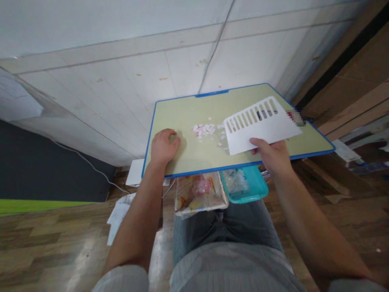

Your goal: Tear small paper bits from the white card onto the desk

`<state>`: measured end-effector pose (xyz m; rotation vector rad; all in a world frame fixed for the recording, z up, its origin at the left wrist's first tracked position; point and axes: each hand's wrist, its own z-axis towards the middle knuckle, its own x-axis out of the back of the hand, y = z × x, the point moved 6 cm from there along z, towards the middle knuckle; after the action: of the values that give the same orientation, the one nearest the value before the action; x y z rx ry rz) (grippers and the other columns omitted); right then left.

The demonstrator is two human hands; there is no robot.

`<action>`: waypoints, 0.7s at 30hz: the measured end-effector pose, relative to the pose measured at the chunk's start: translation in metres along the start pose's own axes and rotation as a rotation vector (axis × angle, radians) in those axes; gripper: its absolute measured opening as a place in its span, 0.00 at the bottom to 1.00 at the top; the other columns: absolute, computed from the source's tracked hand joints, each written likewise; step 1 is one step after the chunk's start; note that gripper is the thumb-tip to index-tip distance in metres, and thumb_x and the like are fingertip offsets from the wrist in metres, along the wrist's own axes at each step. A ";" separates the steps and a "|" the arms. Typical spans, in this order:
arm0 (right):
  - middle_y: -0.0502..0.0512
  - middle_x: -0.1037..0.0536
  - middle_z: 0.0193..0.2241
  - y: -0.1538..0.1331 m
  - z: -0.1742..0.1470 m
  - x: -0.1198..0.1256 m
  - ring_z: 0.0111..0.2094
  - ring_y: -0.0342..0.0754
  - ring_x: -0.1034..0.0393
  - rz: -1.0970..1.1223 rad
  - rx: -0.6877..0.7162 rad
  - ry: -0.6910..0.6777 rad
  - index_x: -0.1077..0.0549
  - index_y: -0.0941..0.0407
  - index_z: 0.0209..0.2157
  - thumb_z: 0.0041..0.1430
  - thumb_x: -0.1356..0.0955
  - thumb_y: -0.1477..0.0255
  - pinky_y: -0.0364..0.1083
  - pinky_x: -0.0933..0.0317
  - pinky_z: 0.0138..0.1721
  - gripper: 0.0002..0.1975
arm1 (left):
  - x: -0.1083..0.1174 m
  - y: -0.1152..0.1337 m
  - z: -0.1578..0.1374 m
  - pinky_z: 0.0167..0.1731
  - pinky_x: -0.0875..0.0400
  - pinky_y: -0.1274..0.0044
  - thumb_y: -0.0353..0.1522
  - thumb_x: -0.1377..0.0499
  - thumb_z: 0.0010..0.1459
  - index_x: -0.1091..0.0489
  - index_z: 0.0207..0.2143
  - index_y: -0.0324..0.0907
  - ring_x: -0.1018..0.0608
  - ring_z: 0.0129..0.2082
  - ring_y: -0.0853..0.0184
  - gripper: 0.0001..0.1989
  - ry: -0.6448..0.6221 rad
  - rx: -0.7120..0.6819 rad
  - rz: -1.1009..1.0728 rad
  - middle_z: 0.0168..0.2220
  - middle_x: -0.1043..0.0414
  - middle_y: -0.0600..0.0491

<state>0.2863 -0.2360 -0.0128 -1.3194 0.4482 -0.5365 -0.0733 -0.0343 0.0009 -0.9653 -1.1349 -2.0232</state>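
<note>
White sheet [257,136]: on the right side of the bench [182,158], a row of slots along the far edge; lying flat or slightly lifted, cannot tell.
Right hand [272,155]: clamped on the sheet's near edge, thumb on top, other fingers partly hidden beneath.
Left hand [165,148]: near the bench's left edge, fingers curled, thumb and forefinger apart, nothing visible between them.
Step in hand: by the look of the grip, handling the slotted sheet one-handed beside the paper bits [203,130].
Next move: probably calling for a firm hold on the sheet and a light, level motion, so as not to scatter the bits.
Paper bits: in a loose heap left of the sheet, with strays reaching close to the sheet's left edge.
Under the slots: a dark thing [259,116], too covered to name.
Below the near edge: a cloth-lined basket [182,206] with something pink inside, just beside a teal tray [258,190] holding clear plastic.
Around: wall [121,85] behind with a cable [212,52] running down to the bench; brown cardboard [358,89] at the right.
In the way: mainly the stray bits; beyond the sheet's right end, a blurred patch, impossible to read.
</note>
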 end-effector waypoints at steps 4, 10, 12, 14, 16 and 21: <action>0.50 0.20 0.23 -0.010 -0.003 -0.001 0.22 0.49 0.27 -0.036 0.032 0.098 0.23 0.49 0.32 0.56 0.17 0.51 0.49 0.30 0.24 0.20 | 0.000 0.000 0.000 0.74 0.26 0.56 0.32 0.35 0.68 0.16 0.50 0.42 0.15 0.66 0.45 0.11 -0.004 0.002 -0.008 0.62 0.12 0.38; 0.52 0.20 0.22 -0.020 -0.009 -0.012 0.26 0.54 0.19 -0.156 0.010 0.038 0.23 0.49 0.29 0.54 0.17 0.48 0.50 0.24 0.28 0.23 | -0.001 -0.002 0.000 0.74 0.26 0.55 0.33 0.35 0.68 0.17 0.50 0.44 0.16 0.66 0.46 0.11 -0.006 -0.004 -0.013 0.62 0.12 0.40; 0.53 0.19 0.23 -0.020 -0.009 -0.013 0.26 0.54 0.20 -0.163 0.008 0.029 0.22 0.50 0.30 0.54 0.17 0.48 0.50 0.25 0.27 0.22 | -0.001 -0.001 -0.001 0.74 0.26 0.55 0.33 0.35 0.68 0.17 0.50 0.44 0.16 0.66 0.46 0.10 -0.002 -0.006 -0.012 0.62 0.12 0.40; 0.53 0.18 0.24 -0.020 -0.009 -0.014 0.25 0.53 0.21 -0.170 0.007 0.012 0.22 0.50 0.30 0.54 0.17 0.49 0.50 0.25 0.27 0.22 | 0.000 -0.001 -0.001 0.74 0.26 0.56 0.33 0.35 0.68 0.17 0.50 0.44 0.16 0.66 0.46 0.10 0.005 -0.004 -0.013 0.61 0.12 0.40; 0.53 0.18 0.24 -0.019 -0.008 -0.014 0.25 0.52 0.22 -0.175 0.003 -0.010 0.22 0.50 0.29 0.54 0.17 0.49 0.51 0.24 0.28 0.22 | 0.000 0.000 -0.001 0.74 0.26 0.56 0.33 0.35 0.68 0.17 0.50 0.44 0.16 0.66 0.45 0.10 0.007 -0.002 -0.018 0.62 0.12 0.40; 0.53 0.20 0.22 -0.018 -0.008 -0.012 0.24 0.51 0.26 -0.175 0.008 -0.023 0.23 0.50 0.28 0.55 0.18 0.54 0.50 0.25 0.26 0.18 | -0.001 -0.001 -0.001 0.74 0.25 0.55 0.33 0.34 0.68 0.17 0.49 0.46 0.16 0.66 0.46 0.10 0.006 0.005 -0.019 0.62 0.12 0.42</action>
<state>0.2706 -0.2377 0.0031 -1.3628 0.3126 -0.6673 -0.0744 -0.0348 -0.0007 -0.9489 -1.1494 -2.0364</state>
